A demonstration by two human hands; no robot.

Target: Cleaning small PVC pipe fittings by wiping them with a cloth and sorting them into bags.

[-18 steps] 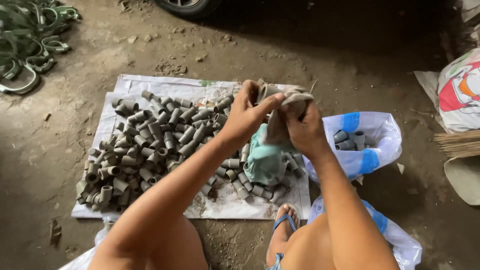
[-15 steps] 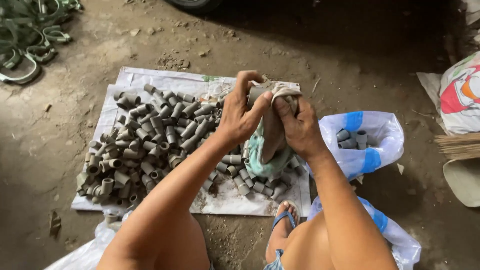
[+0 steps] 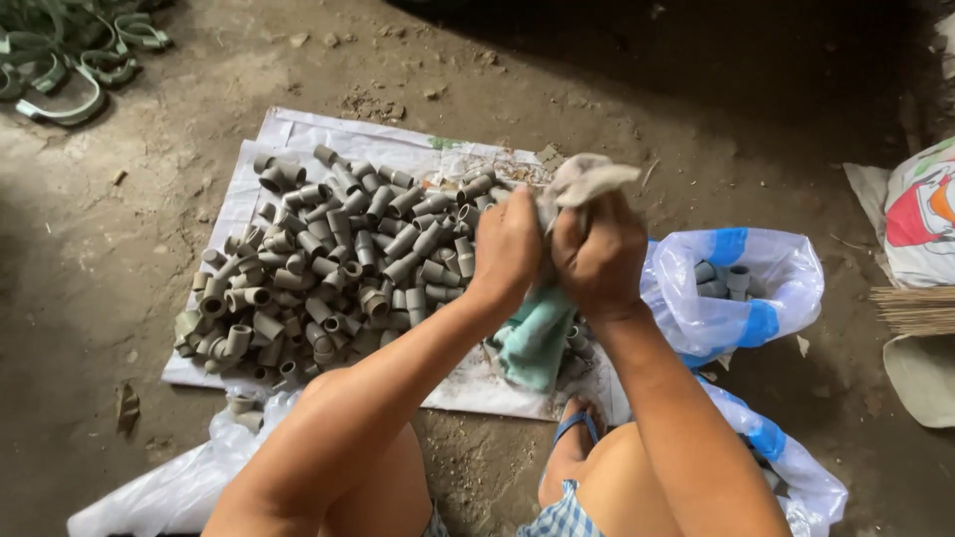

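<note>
1. Gripping a rag (image 3: 557, 298) between them, the left hand (image 3: 507, 249) and right hand (image 3: 600, 261) are both closed into fists, held close together above the near edge of a white sheet (image 3: 298, 134) spread on the dirt floor.
2. The rag is soft and crumpled: its top bunches out above the knuckles in a dirty grey-beige wad, while its lower part hangs below the hands in a pale teal fold that reaches down to the sheet.
3. Whether anything is wrapped inside the rag cannot be told.
4. A heap of short grey pipe fittings (image 3: 328, 259) covers the sheet to the left of the hands, some straight, some elbow-shaped.
5. Just right of the hands, a white and blue plastic bag (image 3: 756, 298) lies open with a few of the same grey pieces inside.
</note>
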